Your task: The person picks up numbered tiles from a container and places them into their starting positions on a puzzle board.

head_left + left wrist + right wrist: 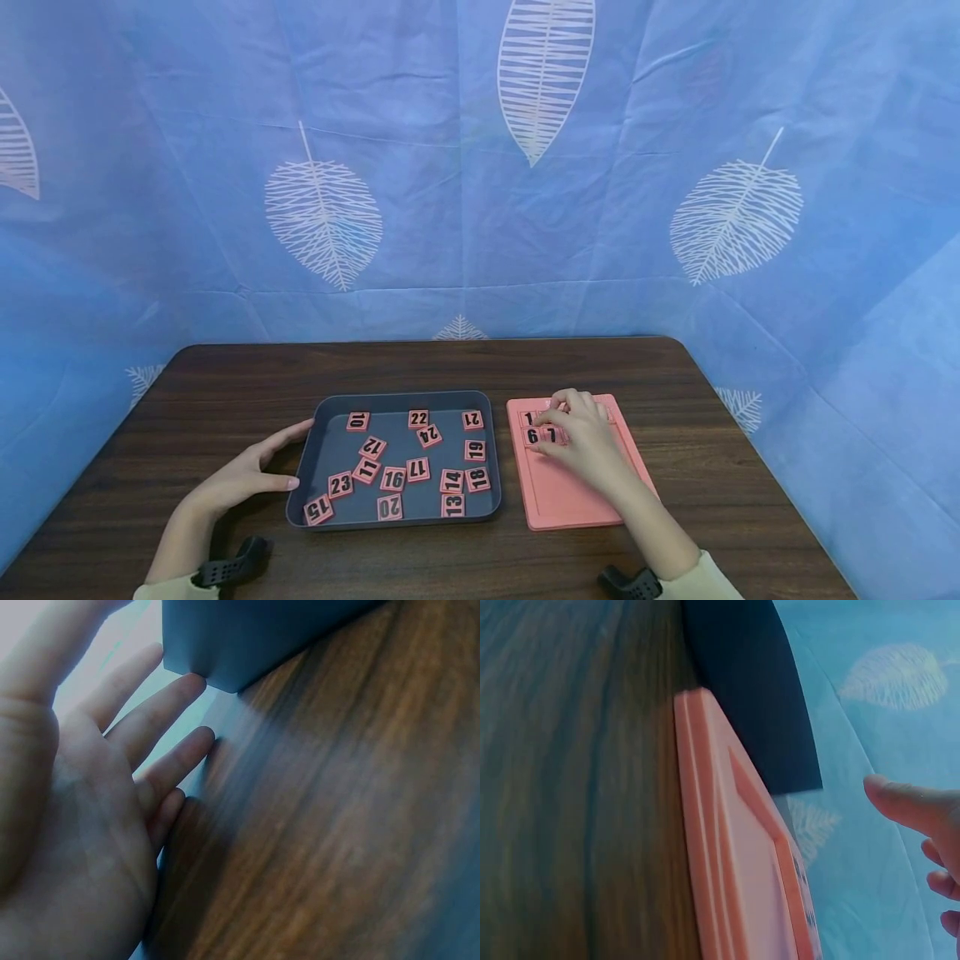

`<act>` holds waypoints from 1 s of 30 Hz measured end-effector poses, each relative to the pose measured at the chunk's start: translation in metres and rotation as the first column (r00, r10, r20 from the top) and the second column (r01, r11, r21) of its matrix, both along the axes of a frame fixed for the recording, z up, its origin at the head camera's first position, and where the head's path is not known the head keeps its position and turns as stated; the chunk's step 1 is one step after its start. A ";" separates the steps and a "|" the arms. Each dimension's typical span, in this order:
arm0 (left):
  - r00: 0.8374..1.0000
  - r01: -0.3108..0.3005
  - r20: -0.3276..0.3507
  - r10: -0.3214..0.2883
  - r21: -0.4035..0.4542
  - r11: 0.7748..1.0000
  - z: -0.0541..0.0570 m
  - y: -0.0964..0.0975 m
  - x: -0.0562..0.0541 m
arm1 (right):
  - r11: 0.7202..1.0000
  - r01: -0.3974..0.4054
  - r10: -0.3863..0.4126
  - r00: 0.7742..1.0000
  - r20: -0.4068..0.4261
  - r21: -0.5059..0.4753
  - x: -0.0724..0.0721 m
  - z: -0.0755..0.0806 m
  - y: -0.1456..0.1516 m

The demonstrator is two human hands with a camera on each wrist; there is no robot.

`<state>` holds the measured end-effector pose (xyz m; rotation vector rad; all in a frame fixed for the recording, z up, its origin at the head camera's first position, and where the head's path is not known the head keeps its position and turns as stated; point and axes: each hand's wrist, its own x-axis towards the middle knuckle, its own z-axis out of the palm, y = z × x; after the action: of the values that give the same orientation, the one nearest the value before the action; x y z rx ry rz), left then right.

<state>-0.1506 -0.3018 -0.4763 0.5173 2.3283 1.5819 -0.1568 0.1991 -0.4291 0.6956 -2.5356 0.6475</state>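
The thumb and fingers of the right hand (577,433) were bent over the far end of a flat rectangular pink board (566,500); whether they pinched anything I could not tell, since the hand itself hid what lay beneath. Just beside its fingertips, square pink tiles with bold black numerals sat in rows on the board: tile 1 (528,419) in the far row, tile 6 (532,436) and tile 7 (552,435) in the row nearer the person. The near part of the board was bare.

Left of the board, just apart from it, stood a shallow dark grey tray (337,442), holding loose numbered tiles (477,479) turned at various angles. On the tray's side away from the board, the left hand (240,479) had its fingers loosely extended and spread, thumb and fingertips at the wall.

Good work at the rows seemed to call for a light grip on a tile's edges, its numeral turned upright before lowering, then a gentle flat press that left the neighbours unnudged; a steadying left hand on the tray probably helped.

Under the board spread a dark brown wood-grain table (405,567), and beyond it hung a blue cloth printed with white leaves (420,208)
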 end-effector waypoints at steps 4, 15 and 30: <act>1.000 -0.001 -0.001 0.001 -0.009 1.000 0.000 0.000 -0.001 | 0.999 -0.045 0.045 0.999 0.030 0.014 0.002 0.003 -0.014; 1.000 -0.005 0.018 0.005 0.006 1.000 -0.002 -0.003 -0.003 | 0.983 -0.177 0.173 0.981 0.088 0.044 0.004 0.011 -0.053; 1.000 0.013 -0.010 -0.013 -0.001 1.000 0.001 -0.002 -0.003 | 0.943 -0.325 0.319 0.944 0.079 0.074 0.004 0.010 -0.097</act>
<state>-0.1532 -0.3035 -0.4753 0.5404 2.3286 1.5761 -0.1525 0.1016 -0.4189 1.1554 -2.5441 0.6794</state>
